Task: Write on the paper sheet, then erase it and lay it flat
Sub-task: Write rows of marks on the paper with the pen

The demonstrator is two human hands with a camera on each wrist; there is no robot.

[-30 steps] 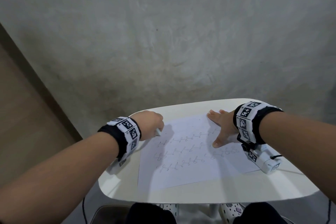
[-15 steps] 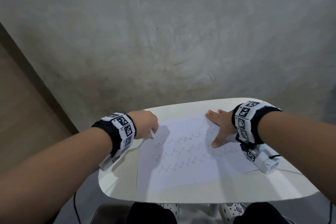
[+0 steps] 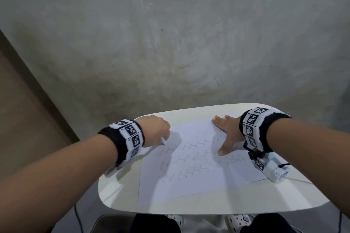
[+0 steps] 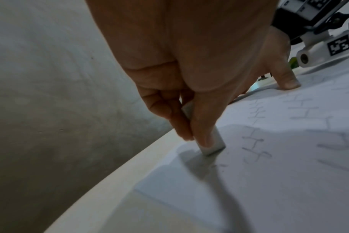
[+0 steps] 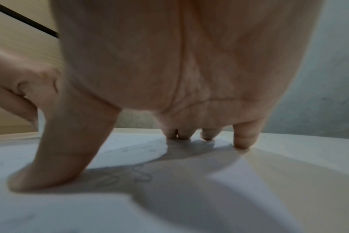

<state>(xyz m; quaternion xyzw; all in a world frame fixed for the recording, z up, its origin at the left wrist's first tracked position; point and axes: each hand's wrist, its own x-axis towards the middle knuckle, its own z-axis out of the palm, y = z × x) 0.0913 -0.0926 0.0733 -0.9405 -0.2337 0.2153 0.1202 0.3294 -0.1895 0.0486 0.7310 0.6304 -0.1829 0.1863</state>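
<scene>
Sheet [image 3: 193,166]: written, rows mostly unerased; left hand [image 3: 157,130] pinched eraser [image 4: 211,145] at its edge, right hand [image 3: 227,134] pressed flat; laying flat pending.

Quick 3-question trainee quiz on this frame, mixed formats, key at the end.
1. True or false: the left hand pinches a white eraser against the paper sheet.
2. The right hand is: A) lifted off the table, B) spread flat with fingertips on the sheet, C) holding a pencil.
3. Fill in: the eraser sits near the sheet's far ____ corner, by the edge of the white table.

Key: 1 true; 2 B; 3 left.
</scene>
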